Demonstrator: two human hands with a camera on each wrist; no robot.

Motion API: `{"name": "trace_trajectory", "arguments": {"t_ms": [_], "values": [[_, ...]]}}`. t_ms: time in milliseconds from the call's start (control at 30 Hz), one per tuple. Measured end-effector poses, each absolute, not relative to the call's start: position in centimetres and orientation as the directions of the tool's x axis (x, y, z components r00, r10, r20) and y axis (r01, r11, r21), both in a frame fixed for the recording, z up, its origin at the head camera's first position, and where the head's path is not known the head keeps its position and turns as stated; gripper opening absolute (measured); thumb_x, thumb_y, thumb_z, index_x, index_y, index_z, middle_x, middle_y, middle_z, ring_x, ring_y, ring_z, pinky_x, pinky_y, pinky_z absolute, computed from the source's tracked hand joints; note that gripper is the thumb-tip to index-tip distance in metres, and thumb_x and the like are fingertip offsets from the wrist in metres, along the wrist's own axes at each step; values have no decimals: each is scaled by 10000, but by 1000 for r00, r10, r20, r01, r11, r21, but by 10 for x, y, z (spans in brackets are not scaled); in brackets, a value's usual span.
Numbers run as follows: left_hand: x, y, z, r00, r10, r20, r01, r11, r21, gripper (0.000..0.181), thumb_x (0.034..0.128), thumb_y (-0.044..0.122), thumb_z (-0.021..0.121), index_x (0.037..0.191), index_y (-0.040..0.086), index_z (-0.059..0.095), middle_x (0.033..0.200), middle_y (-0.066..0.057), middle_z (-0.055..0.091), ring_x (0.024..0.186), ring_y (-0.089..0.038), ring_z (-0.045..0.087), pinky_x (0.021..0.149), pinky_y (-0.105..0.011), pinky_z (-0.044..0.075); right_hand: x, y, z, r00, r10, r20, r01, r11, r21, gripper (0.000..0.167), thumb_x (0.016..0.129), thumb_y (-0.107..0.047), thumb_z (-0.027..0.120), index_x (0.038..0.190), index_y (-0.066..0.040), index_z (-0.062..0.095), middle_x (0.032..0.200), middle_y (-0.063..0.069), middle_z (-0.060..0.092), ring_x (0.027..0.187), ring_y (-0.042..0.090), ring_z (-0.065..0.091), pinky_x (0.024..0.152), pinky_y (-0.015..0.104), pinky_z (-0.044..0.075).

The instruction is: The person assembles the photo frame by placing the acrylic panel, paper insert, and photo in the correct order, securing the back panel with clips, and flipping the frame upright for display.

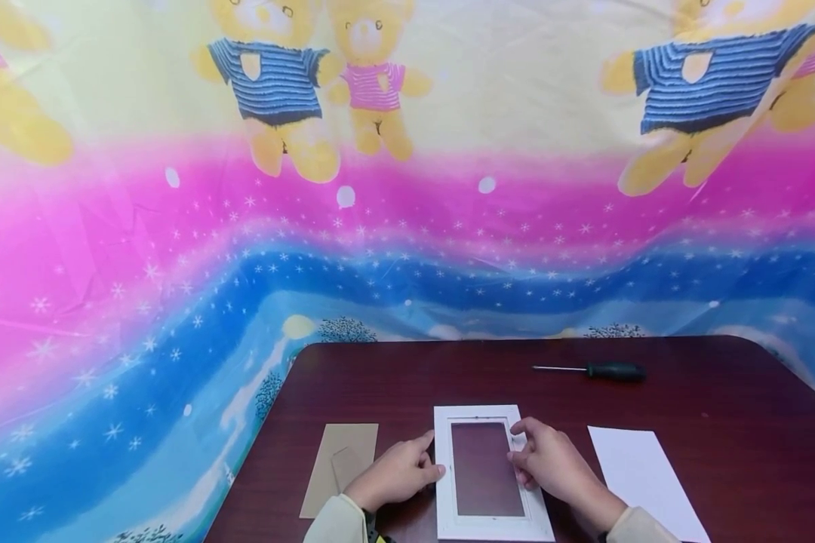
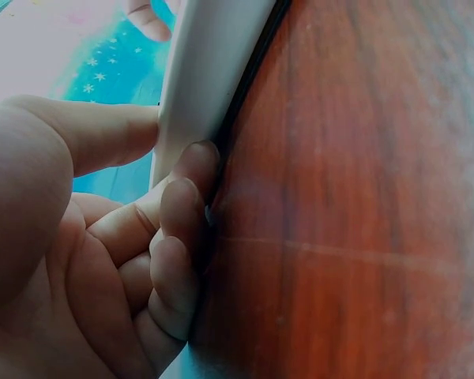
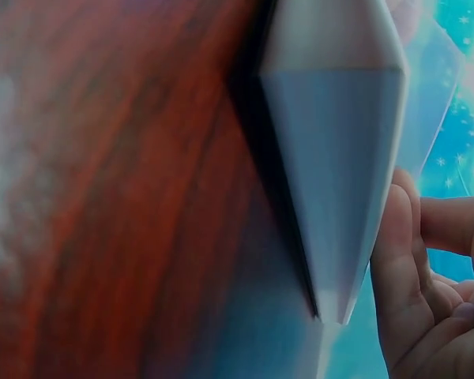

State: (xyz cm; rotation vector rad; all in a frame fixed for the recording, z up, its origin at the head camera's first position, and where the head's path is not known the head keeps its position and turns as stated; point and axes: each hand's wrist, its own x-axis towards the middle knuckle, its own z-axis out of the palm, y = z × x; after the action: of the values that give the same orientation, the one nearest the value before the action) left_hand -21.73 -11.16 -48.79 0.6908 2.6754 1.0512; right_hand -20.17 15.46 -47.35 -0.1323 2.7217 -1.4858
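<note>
A white picture frame [image 1: 477, 528] lies on the table, its recessed side up. Through its opening, which looks slightly hazy, the dark tabletop shows. My left hand [image 1: 402, 471] grips the frame's left side, thumb on the upper edge and fingers curled against the outer side [image 2: 197, 87]. Over the right inner edge, my right hand [image 1: 550, 460] pinches a clear sheet [image 3: 436, 103] between thumb and index finger. That sheet stands tilted above the frame in the right wrist view; its outline hardly shows in the head view.
Left of the frame lies a brown backing board [image 1: 342, 437] with a stand flap, partly behind my left arm. A white paper sheet [image 1: 641, 475] is at the right. Toward the back of the table [image 1: 414, 369] lies a dark-handled screwdriver [image 1: 614, 371]. A patterned curtain [image 1: 448, 249] hangs behind.
</note>
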Motion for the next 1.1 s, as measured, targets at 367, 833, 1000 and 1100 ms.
{"name": "trace_trajectory", "arguments": {"t_ms": [367,833,1000,1100], "values": [[-217,-111,-491,-881,472,-17,337,653,678,716,914,313,666,1447,-73,384,569,113,536,463,-40,433,449,-221,334,-206,151,-471,-997,-72,14,-57,644,-763,273,806,-12,746,842,-47,478,509,13,560,440,152,569,423,293,479],[-218,-112,-489,-882,470,-31,327,657,679,723,914,335,668,1456,-53,385,559,97,530,446,-54,413,431,-234,308,-215,151,-470,-995,-87,50,-99,777,-621,341,791,-97,787,709,-105,456,525,-2,494,461,134,480,445,285,364],[-218,-111,-490,-881,473,-28,332,658,676,724,915,336,668,1455,-55,385,564,100,533,449,-52,420,435,-230,318,-215,151,-470,-994,-90,60,-108,786,-609,344,790,-100,790,706,-110,457,535,5,481,459,137,471,435,286,356],[-218,-111,-491,-881,473,-19,339,659,671,725,914,327,668,1449,-69,383,568,107,538,455,-46,431,441,-225,331,-215,150,-470,-994,-92,56,-107,778,-620,332,799,-93,782,721,-106,460,533,7,488,455,136,480,426,285,360]]}}
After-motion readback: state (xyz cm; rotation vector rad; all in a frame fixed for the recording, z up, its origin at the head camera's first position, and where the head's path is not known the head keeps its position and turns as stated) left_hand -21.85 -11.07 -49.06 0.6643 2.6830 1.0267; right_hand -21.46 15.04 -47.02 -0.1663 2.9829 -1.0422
